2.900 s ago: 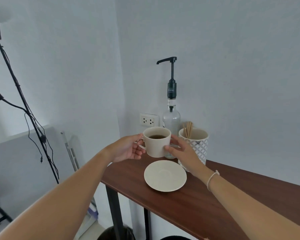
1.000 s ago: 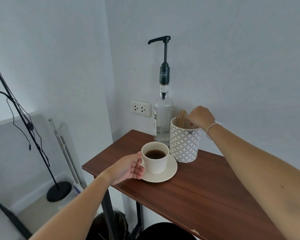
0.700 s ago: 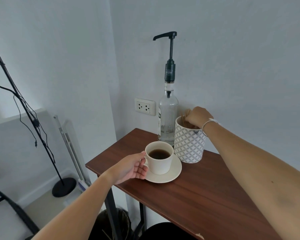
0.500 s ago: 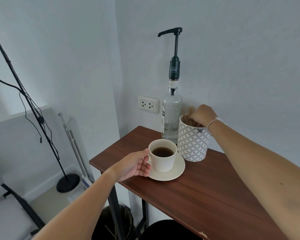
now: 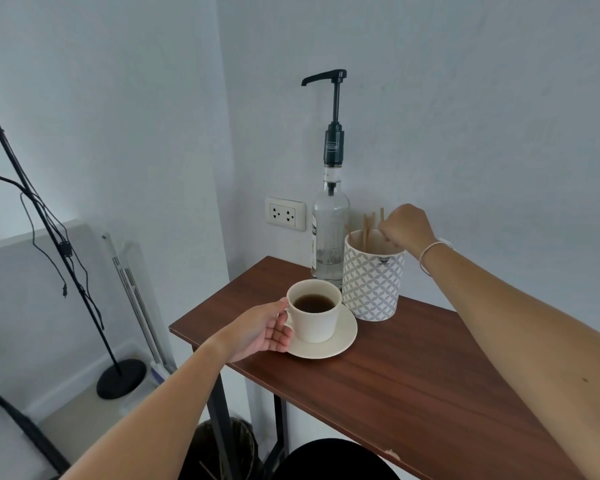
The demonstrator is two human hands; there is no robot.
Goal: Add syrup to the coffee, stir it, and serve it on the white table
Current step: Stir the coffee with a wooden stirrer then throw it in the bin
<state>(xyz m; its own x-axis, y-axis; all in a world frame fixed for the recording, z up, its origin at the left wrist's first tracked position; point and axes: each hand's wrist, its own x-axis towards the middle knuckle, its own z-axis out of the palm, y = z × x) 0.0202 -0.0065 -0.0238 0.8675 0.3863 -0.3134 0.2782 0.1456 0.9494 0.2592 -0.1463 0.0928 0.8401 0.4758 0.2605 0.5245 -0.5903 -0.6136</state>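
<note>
One wooden table (image 5: pixel 413 386), dark brown top on black legs, filling the lower right from 3 to 6 o'clock. Two bare forearms entering from the bottom edge. One black lamp stand (image 5: pixel 42 216) with a round base at 8 o'clock, cable dangling. One dark bin (image 5: pixel 222 448) under the table at 6 o'clock.

One clear syrup bottle (image 5: pixel 329 237) standing upright at the table's far corner, just above centre, topped by one black pump (image 5: pixel 333 109) with its spout aimed toward 9 o'clock. White lettering on the pump collar and a label strip down the bottle's left side, both too small to read.

One white holder (image 5: pixel 373 282) with a grey lattice pattern, just beside the bottle at its 3 o'clock, bearing a small dark logo near the rim, unreadable. About four wooden stir sticks (image 5: pixel 369 226) standing in it; exact count hard to tell.

One cream saucer (image 5: pixel 340 344) at centre, carrying one cream cup (image 5: pixel 316 323) of dark coffee.

Left hand (image 5: pixel 260 332) at the cup's 9 o'clock, thumb and curled fingers closed around the handle. Right hand (image 5: pixel 404 225) over the holder's mouth, fingertips pinched together on one stick, a white cord bracelet (image 5: pixel 430 252) on the wrist.

One white double wall socket (image 5: pixel 284 213) at the bottle's 9 o'clock.
</note>
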